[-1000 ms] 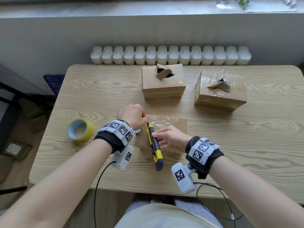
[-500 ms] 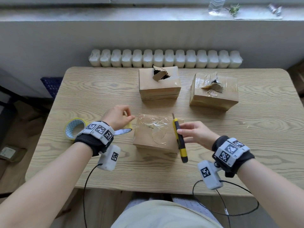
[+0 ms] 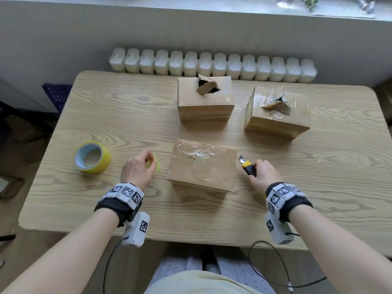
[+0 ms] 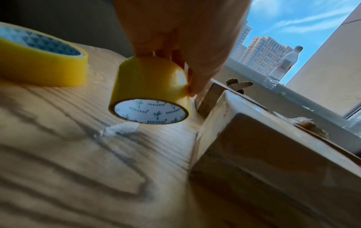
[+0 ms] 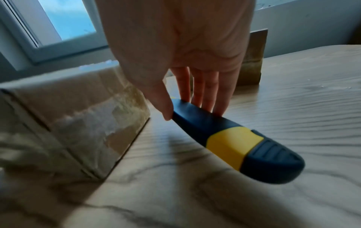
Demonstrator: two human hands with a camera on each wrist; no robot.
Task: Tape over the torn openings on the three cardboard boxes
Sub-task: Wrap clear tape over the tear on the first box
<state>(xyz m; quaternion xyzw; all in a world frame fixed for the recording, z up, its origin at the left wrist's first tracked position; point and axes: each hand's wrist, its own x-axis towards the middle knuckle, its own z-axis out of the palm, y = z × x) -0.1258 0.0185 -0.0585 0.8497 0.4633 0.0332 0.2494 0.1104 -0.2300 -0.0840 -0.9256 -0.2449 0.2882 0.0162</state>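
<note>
Three cardboard boxes stand on the wooden table [image 3: 318,170]. The near box [image 3: 202,165] has clear tape across its top. Two far boxes, the middle one [image 3: 205,98] and the right one [image 3: 277,111], show torn openings. My left hand [image 3: 137,169] grips a small yellow tape roll [image 4: 150,89] just above the table, left of the near box [image 4: 273,154]. My right hand [image 3: 263,172] holds a yellow-and-dark utility knife [image 3: 247,167] to the right of that box, blade out and pointing away; its handle [image 5: 234,138] sits low over the table.
A larger yellow tape roll [image 3: 92,158] stands on the table at the left [image 4: 39,61]. A white radiator [image 3: 212,64] runs behind the table. A window sill with a bottle [image 4: 281,67] lies beyond. Cables hang from both wrist cameras.
Both hands have left the near box and moved apart: the left went left with the small roll, the right went right with the knife and lowered it toward the table.
</note>
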